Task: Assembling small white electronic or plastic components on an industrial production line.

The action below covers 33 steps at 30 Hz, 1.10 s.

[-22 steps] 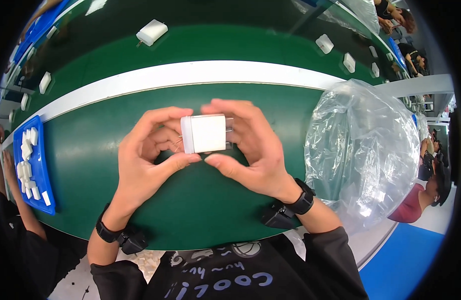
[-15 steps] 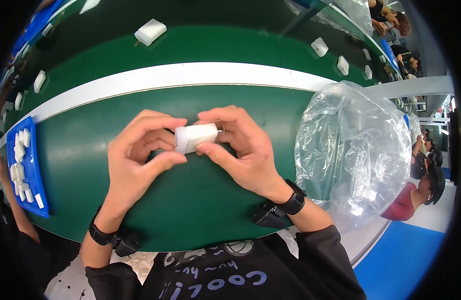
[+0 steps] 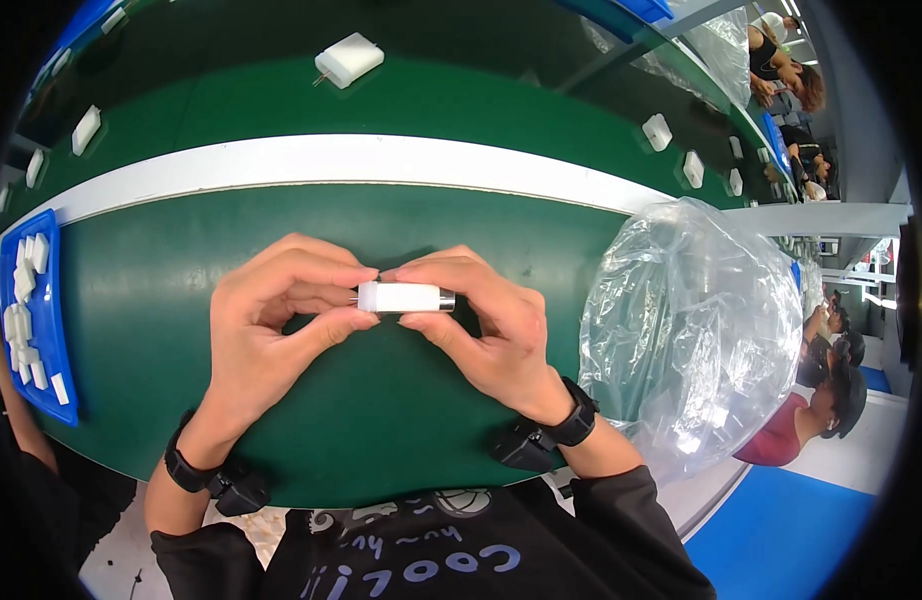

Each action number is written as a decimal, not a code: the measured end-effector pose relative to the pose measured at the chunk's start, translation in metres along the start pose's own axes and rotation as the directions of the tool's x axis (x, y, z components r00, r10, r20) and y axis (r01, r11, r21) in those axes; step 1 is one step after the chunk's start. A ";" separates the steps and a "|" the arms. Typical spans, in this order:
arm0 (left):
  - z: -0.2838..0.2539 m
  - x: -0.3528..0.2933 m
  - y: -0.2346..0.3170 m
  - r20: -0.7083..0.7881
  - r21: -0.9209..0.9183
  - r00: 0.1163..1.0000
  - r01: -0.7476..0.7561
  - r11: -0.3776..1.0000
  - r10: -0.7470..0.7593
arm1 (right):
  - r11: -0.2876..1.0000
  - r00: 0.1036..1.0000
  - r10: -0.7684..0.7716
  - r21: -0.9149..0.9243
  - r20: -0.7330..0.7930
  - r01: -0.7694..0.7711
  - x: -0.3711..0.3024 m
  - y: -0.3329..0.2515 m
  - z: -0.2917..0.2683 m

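A small white plug-shaped block (image 3: 399, 297) with a metal end is pinched between both hands above the green table (image 3: 381, 430). My left hand (image 3: 271, 320) grips its left end with thumb and forefinger. My right hand (image 3: 481, 325) grips its right end, where the metal part shows. The block lies edge-on to the camera, so only its thin side is seen. Both wrists carry black bands.
A large clear plastic bag (image 3: 696, 330) bulges at the right. A blue tray (image 3: 31, 310) with several white pieces lies at the left edge. More white blocks (image 3: 349, 58) ride the green belt beyond the white strip (image 3: 381, 160). Other people sit at the far right.
The white block has been turned from its broad face to its thin edge. Both hands have dropped slightly lower and nearer in the picture.
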<state>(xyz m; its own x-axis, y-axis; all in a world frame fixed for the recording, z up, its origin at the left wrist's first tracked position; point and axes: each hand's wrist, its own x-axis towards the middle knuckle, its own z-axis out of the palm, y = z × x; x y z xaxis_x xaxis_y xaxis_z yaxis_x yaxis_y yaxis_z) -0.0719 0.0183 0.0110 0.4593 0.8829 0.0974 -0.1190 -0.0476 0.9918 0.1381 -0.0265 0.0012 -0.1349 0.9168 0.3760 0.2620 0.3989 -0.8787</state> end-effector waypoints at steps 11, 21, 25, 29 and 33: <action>-0.005 0.000 -0.002 0.102 0.063 0.993 0.055 0.996 -0.061 | 0.996 0.992 -0.016 -0.089 0.125 0.027 -0.002 -0.003 -0.006; -0.005 0.006 0.001 0.090 0.221 0.993 -0.096 0.971 0.078 | 0.991 0.998 -0.045 -0.128 0.050 0.051 0.003 -0.004 -0.002; 0.014 0.007 0.012 -0.142 -0.243 0.990 -0.034 0.969 -0.001 | 0.983 0.990 0.140 0.123 0.005 -0.140 -0.002 -0.005 0.005; -0.008 0.005 0.003 0.051 -0.115 0.988 0.151 0.982 -0.146 | 0.998 0.999 0.037 0.055 -0.010 -0.036 -0.003 -0.006 0.007; -0.003 0.003 0.006 0.053 -0.013 0.996 0.071 0.997 -0.070 | 0.989 0.992 0.122 0.081 0.015 -0.123 -0.007 -0.004 0.005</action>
<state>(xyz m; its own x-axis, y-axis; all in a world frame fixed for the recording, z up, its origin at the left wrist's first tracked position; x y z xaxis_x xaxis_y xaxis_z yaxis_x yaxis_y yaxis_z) -0.0740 0.0221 0.0166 0.5123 0.8582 0.0319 -0.0978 0.0215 0.9950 0.1331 -0.0349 0.0002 -0.1159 0.9581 0.2618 0.1984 0.2806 -0.9391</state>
